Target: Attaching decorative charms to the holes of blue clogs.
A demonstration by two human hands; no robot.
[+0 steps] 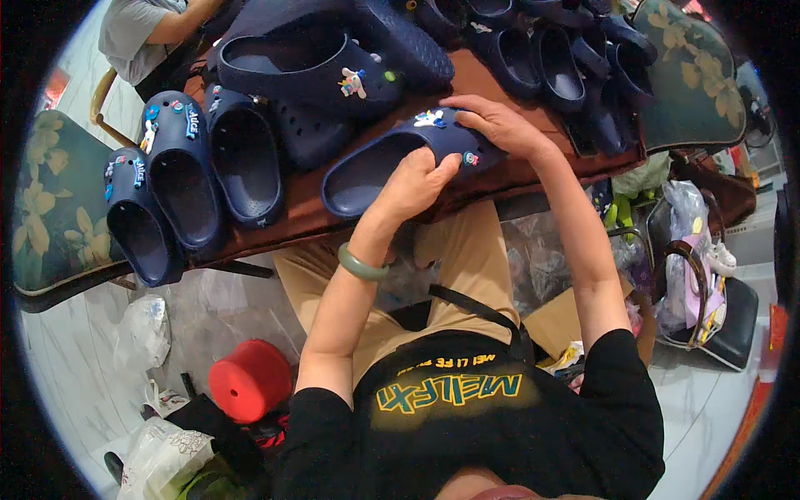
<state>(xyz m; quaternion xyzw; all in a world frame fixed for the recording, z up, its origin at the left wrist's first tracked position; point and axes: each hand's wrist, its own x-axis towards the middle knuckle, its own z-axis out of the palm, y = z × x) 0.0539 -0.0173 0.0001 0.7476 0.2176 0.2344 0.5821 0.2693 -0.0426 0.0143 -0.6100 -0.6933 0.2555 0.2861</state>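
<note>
A navy foam clog (343, 185) lies on its side at the table's near edge, its toe pointing right. My left hand (417, 182) reaches into its opening, thumb outside by the upper, the other fingers hidden within. Over the toe, my right hand (500, 127) curls its fingers beside a white cartoon charm (430, 119). A small pink and blue round charm (472, 158) sits on the side of the toe nearest me. A green bangle (362, 264) circles my left wrist.
Several decorated navy clogs (185, 200) stand at the left. A heap of clogs (283, 71) lies behind the held one, with more clogs (560, 71) far right. Below are a red stool (250, 381), a black-seated chair (725, 321) and plastic bags. Another person's arm (187, 21) shows far left.
</note>
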